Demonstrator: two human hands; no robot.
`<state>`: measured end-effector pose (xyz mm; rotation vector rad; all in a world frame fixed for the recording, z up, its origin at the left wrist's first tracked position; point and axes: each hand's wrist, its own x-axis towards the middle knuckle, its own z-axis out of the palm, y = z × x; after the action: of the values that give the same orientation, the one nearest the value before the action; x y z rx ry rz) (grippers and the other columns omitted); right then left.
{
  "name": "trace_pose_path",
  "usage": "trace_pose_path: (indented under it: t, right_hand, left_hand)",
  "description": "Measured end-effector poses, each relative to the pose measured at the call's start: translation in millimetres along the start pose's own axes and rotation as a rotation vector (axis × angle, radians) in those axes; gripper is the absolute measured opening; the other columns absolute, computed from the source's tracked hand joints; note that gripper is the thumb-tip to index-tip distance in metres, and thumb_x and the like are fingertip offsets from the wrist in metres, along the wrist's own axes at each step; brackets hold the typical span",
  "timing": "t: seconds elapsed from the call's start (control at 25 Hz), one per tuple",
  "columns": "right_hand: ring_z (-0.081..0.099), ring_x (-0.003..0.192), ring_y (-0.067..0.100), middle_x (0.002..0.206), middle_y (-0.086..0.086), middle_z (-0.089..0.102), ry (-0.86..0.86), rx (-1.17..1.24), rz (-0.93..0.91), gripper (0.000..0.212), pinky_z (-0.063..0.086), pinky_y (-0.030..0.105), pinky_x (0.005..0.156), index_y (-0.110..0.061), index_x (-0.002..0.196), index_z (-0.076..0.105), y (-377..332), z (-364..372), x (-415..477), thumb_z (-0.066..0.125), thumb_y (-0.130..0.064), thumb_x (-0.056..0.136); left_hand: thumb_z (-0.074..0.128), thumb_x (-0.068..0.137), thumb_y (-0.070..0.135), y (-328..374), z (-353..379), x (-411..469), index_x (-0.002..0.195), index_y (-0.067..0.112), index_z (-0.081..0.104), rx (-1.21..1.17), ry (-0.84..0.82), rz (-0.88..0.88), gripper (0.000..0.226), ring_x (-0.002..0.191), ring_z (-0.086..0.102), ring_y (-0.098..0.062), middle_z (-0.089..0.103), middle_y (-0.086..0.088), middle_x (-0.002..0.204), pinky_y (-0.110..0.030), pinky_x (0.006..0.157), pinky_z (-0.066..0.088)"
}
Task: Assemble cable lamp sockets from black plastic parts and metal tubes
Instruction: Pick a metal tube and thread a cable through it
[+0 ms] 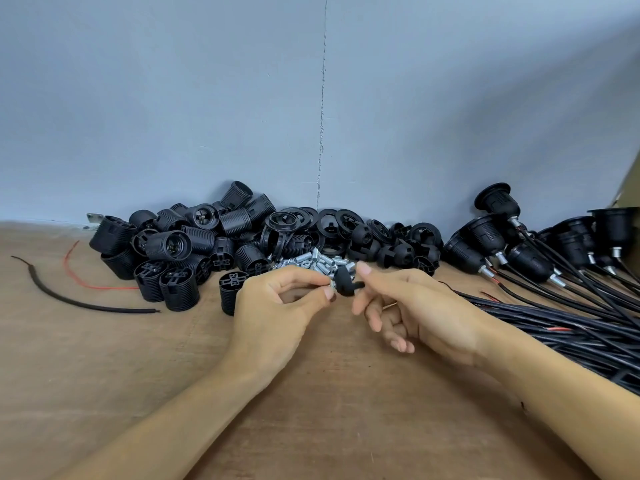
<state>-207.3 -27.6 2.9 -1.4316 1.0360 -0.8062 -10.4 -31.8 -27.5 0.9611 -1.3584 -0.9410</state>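
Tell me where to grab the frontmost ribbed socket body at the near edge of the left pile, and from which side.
Grip the socket body round its ribbed side wall, coming from the near right. It stands upright, closed end up; a neighbouring barrel crowds its left and the pile backs it, while its front and right look free.

I am finding no readable text, label, brand or number: nothing legible is showing on the black plastic parts [169, 245] left of the metal tubes [320, 259], nor on the cabled sockets [485, 233] right of them.
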Motion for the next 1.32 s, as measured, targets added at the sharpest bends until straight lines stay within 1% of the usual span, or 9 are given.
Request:
trace_pose_path:
  t: [0.2,0.28,0.4,0.52,0.68,0.92,1.0,1.2,1.32]
  right_hand:
    - [0.04,0.039,0.01,0.063,0.0,0.053,0.021,-0.051,-0.13,0.03,0.03,0.021,0.04,-0.03,0.113,0.073,-1.5,-4.1,-1.4,0.063,-0.05,0.093]
    - [0.037,0.039,0.011,0.061,0.0,0.049,0.029,-0.121,-0.122,0.027,0.029,0.022,0.041,-0.033,0.108,0.074,-2.1,-5.1,-3.2,0.06,-0.051,0.094]
    - [0.033,0.038,0.012,0.056,0.001,0.043,-0.014,-0.177,-0.076,0.039,0.025,0.023,0.043,-0.028,0.08,0.073,-1.2,-3.7,-5.4,0.058,-0.062,0.092]
    - [0.032,0.038,0.012,0.054,-0.002,0.039,-0.041,-0.164,-0.065,0.048,0.025,0.023,0.043,-0.019,0.097,0.076,-1.8,-3.5,-4.2,0.06,-0.064,0.088]
    - [0.032,0.039,0.012,0.057,-0.003,0.041,-0.01,-0.081,-0.105,0.036,0.026,0.021,0.041,-0.038,0.119,0.07,-4.8,-5.4,-3.4,0.062,-0.058,0.09]
    - [0.03,0.037,0.011,0.054,-0.003,0.035,-0.069,-0.176,-0.039,0.04,0.022,0.023,0.043,-0.023,0.096,0.074,-2.3,-4.1,-5.4,0.064,-0.061,0.088]
    - [0.03,0.038,0.011,0.055,-0.003,0.034,-0.07,-0.128,-0.056,0.045,0.024,0.021,0.042,-0.02,0.102,0.074,-4.0,-5.4,-4.4,0.065,-0.061,0.086]
    - [0.031,0.04,0.011,0.059,-0.002,0.037,-0.03,-0.11,-0.091,0.033,0.026,0.02,0.041,-0.042,0.122,0.066,-4.0,-8.5,-4.4,0.069,-0.045,0.09]
    - [0.034,0.04,0.011,0.061,-0.001,0.04,0.009,-0.198,-0.12,0.039,0.028,0.02,0.04,-0.038,0.125,0.065,0.7,-7.3,-2.5,0.074,-0.024,0.09]
  left_hand:
    - [0.082,0.079,-0.002,-0.1,0.3,-1.4,0.08,0.02,0.08,0.025,-0.037,0.002,0.022,0.074,0.076,-0.016,0.078,-0.001,0.077,-0.016,0.071,0.056]
    - [0.082,0.079,-0.001,0.8,0.7,-2.1,0.08,0.021,0.08,0.013,-0.048,0.005,0.022,0.076,0.077,-0.017,0.079,-0.002,0.078,-0.018,0.074,0.057]
    - [0.081,0.079,-0.003,1.9,0.6,-1.4,0.08,0.019,0.08,-0.01,-0.023,-0.001,0.022,0.075,0.076,-0.016,0.079,-0.001,0.079,-0.015,0.072,0.056]
    - [0.081,0.078,-0.004,0.8,-0.7,1.0,0.082,0.015,0.079,-0.017,0.021,-0.024,0.019,0.073,0.076,-0.014,0.079,-0.001,0.079,-0.013,0.069,0.054]
    - [0.081,0.079,-0.003,0.1,0.6,0.4,0.082,0.014,0.08,-0.019,0.002,-0.028,0.017,0.074,0.076,-0.016,0.079,-0.003,0.078,-0.014,0.069,0.055]
    - [0.081,0.079,-0.003,-1.4,-1.4,0.6,0.082,0.015,0.08,-0.023,0.015,-0.022,0.018,0.074,0.076,-0.017,0.079,-0.002,0.08,-0.015,0.07,0.055]
    - [0.081,0.079,-0.003,-2.4,-2.1,2.0,0.08,0.016,0.08,-0.014,0.025,-0.029,0.019,0.073,0.076,-0.017,0.079,-0.002,0.079,-0.015,0.069,0.055]
    - [0.079,0.08,-0.005,-4.0,0.4,0.9,0.081,0.013,0.08,-0.03,-0.011,-0.025,0.018,0.071,0.076,-0.018,0.078,-0.006,0.076,-0.016,0.069,0.055]
    - [0.079,0.081,-0.005,-3.8,0.3,-0.1,0.082,0.011,0.08,-0.043,-0.019,-0.03,0.016,0.07,0.075,-0.018,0.078,-0.007,0.075,-0.016,0.069,0.055]
